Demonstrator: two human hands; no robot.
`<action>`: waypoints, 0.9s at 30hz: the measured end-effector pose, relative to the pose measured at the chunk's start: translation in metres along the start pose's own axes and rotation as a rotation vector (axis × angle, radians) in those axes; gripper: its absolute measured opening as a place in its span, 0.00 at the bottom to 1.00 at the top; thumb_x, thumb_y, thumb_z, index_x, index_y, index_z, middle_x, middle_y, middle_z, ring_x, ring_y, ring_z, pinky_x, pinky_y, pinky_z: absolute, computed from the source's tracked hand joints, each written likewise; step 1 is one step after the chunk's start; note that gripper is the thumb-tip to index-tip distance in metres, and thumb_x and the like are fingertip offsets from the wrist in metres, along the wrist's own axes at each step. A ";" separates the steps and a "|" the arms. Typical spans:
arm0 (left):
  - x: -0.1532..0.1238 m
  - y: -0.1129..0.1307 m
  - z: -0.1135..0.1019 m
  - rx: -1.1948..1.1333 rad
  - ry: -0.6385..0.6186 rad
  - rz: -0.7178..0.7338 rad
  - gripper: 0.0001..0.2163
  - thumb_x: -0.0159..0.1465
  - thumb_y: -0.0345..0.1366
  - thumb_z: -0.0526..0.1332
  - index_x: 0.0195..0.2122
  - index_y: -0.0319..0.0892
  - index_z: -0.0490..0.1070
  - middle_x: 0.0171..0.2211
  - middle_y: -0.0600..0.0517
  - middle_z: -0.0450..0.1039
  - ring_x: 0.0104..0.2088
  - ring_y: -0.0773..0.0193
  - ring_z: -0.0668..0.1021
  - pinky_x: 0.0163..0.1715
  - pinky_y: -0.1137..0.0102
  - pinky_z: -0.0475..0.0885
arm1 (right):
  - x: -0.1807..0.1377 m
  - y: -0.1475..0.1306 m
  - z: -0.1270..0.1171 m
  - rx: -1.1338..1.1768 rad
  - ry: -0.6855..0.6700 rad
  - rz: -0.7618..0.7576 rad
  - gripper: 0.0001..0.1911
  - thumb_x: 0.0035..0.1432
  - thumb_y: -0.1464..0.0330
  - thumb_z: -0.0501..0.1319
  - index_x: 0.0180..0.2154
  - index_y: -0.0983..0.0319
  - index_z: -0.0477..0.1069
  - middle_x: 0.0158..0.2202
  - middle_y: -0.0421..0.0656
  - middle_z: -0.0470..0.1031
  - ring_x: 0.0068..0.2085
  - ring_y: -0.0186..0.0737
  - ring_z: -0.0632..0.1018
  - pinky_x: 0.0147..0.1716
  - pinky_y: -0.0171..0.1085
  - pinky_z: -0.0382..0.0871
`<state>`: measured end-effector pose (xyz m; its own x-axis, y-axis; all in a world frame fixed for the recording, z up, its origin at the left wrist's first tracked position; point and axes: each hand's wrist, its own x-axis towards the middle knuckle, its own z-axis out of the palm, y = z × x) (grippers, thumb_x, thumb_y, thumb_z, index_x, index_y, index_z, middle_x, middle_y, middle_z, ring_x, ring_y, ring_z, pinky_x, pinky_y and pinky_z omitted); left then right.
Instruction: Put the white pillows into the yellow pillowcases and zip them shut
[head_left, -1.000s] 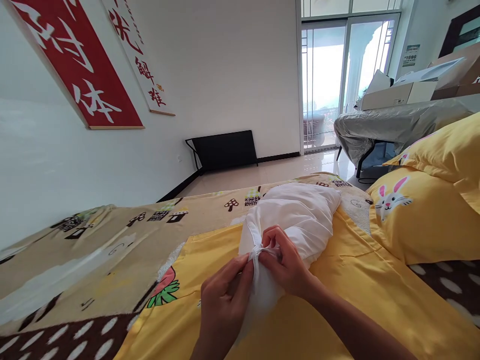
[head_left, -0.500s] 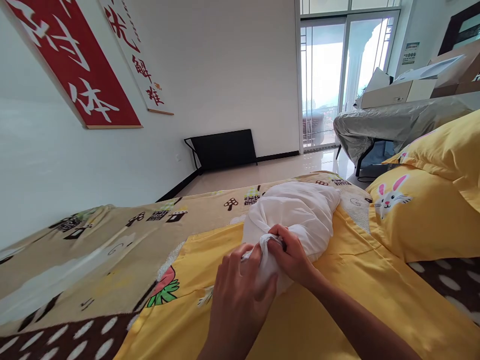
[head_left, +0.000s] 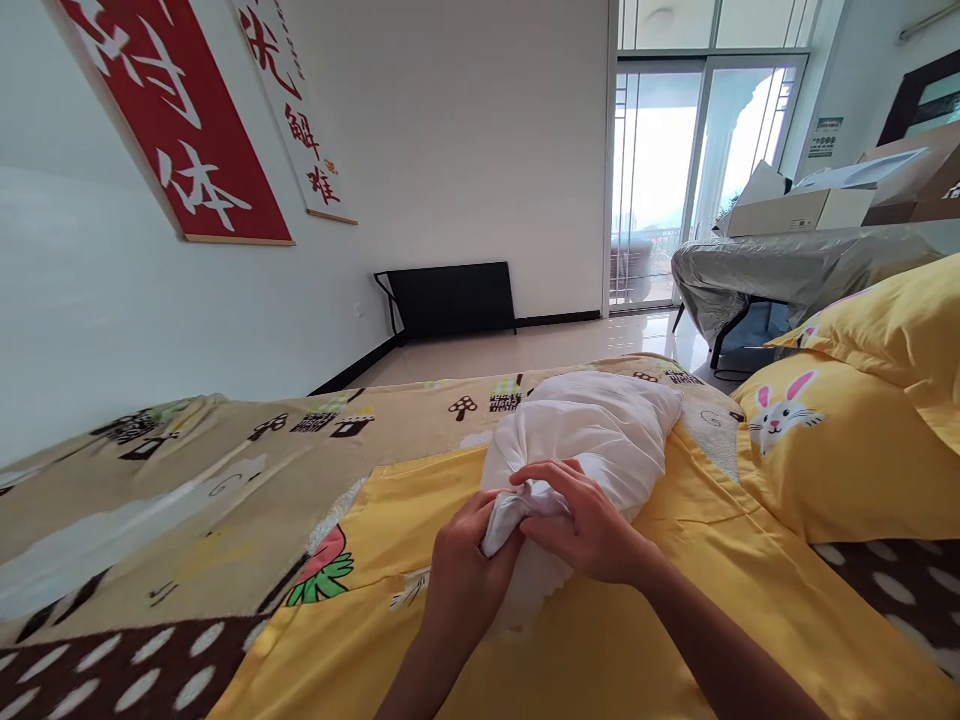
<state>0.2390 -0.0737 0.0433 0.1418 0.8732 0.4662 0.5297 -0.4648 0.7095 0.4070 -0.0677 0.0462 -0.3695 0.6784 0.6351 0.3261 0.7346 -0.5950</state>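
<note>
A puffy white pillow (head_left: 592, 430) with creased, gathered cloth lies on a flat yellow pillowcase (head_left: 427, 500). Its near end is bunched up between my two hands. My left hand (head_left: 472, 560) is closed round a twist of the white cloth, with the thumb on the near side. From the right, my right hand (head_left: 589, 525) pinches the same bunch, thumb below and fingers on top. A loose flap of white cloth hangs under the hands onto the yellow fabric.
Two plump yellow pillows with a rabbit print (head_left: 847, 440) are stacked at the right. A patterned beige blanket (head_left: 225, 520) covers the bed. Beyond its far edge are a folded black table (head_left: 454, 298) and a plastic-covered table (head_left: 787, 265) bearing boxes.
My left hand has gone from loosely spread fingers to a closed hold on the cloth. My right hand has shifted its pinch slightly, and the bunch is gathered tighter. The view has tilted up slightly.
</note>
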 end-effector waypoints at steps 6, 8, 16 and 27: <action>0.011 -0.014 -0.016 -0.335 0.249 -0.435 0.17 0.48 0.48 0.66 0.20 0.38 0.68 0.17 0.57 0.62 0.19 0.69 0.63 0.18 0.75 0.58 | -0.008 0.009 -0.031 -0.329 -0.187 0.037 0.47 0.43 0.80 0.50 0.65 0.54 0.42 0.66 0.43 0.51 0.65 0.43 0.52 0.61 0.48 0.42; 0.012 -0.017 -0.020 -0.434 0.316 -0.486 0.18 0.46 0.48 0.68 0.18 0.38 0.66 0.16 0.57 0.60 0.19 0.71 0.61 0.17 0.76 0.56 | -0.008 0.025 -0.031 -0.454 -0.148 0.068 0.48 0.41 0.80 0.49 0.65 0.55 0.42 0.67 0.43 0.46 0.67 0.43 0.48 0.61 0.49 0.40; 0.006 -0.014 -0.014 -0.537 0.361 -0.390 0.16 0.47 0.47 0.67 0.21 0.36 0.70 0.18 0.55 0.64 0.21 0.69 0.64 0.19 0.76 0.60 | 0.001 0.080 0.004 -0.442 -0.015 0.077 0.32 0.37 0.79 0.50 0.47 0.60 0.68 0.42 0.44 0.77 0.46 0.42 0.74 0.52 0.43 0.50; -0.012 0.007 -0.005 -0.168 -0.198 0.470 0.12 0.61 0.36 0.57 0.43 0.45 0.78 0.43 0.44 0.78 0.47 0.52 0.78 0.47 0.63 0.70 | -0.005 0.069 -0.040 -0.602 0.195 0.015 0.39 0.51 0.69 0.57 0.64 0.59 0.47 0.64 0.53 0.52 0.63 0.53 0.56 0.57 0.52 0.51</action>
<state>0.2370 -0.0880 0.0453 0.4957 0.5683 0.6567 0.2324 -0.8154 0.5302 0.4664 -0.0200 0.0217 -0.2143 0.6369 0.7405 0.7832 0.5651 -0.2594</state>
